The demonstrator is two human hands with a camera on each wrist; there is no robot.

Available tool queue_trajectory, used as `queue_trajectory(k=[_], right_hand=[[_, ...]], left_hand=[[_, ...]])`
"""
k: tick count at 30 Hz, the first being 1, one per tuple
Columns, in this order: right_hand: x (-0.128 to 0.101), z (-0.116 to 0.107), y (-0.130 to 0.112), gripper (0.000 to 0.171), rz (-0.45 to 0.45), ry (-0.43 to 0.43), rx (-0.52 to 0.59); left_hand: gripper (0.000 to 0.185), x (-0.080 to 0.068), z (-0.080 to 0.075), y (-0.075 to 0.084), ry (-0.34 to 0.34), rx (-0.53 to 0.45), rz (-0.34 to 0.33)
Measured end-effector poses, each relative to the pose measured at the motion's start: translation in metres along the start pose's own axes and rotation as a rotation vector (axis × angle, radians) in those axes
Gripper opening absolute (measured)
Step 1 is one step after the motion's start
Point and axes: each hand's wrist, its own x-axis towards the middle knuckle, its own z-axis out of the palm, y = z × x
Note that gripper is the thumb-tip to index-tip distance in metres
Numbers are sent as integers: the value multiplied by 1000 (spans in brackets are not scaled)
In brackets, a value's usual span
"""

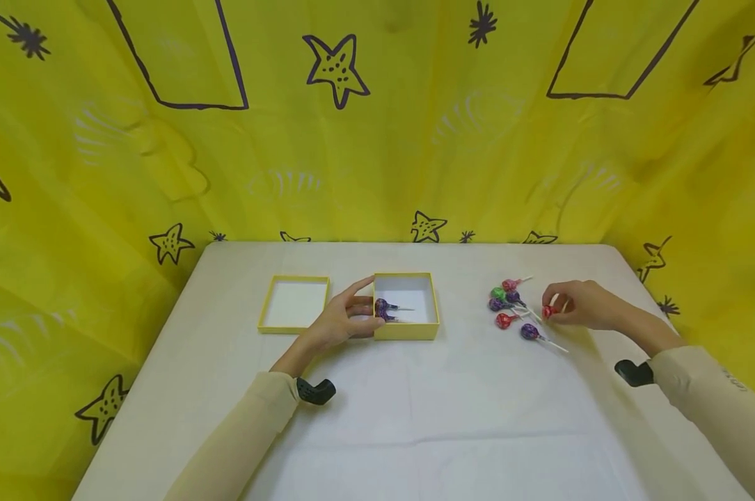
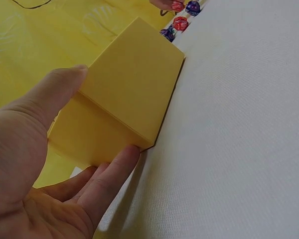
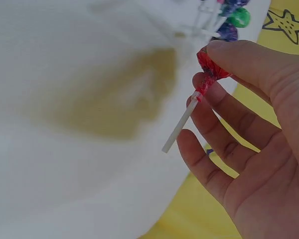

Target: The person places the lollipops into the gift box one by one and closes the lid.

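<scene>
At the right, my right hand pinches a red-wrapped lollipop by its candy end, its white stick pointing free. My left hand grips the left end of an open yellow box, thumb at the near corner and fingers along the side. Inside the box lie purple-wrapped lollipops with sticks pointing right. A loose group beside the right hand includes a green lollipop, a pink one, a red one and a purple one.
A shallow yellow-rimmed lid lies left of the box, white inside up. Everything stands on a white-covered table. A yellow curtain with drawn stars hangs behind and along the sides.
</scene>
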Motion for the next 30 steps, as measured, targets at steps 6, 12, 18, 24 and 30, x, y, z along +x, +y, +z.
queue_trajectory(k=[6,12,18,24,30], right_hand=[[6,-20,-19,21,-9,8,-25],[13,-41,-42,21,-74,59,-63],[26,-60,-66,20,-142,117,-78],[42,-72,-88,21,-227,169,-100],[60,-74,-115,18,-257,190,-71]], left_hand=[[89,1,0,-4,-18,-17,30],[91,1,0,-4,-20,-25,20],[91,1,0,-2,-18,-22,12],[91,1,0,-2,-19,-40,21],[92,0,1,-3,-22,-62,8]])
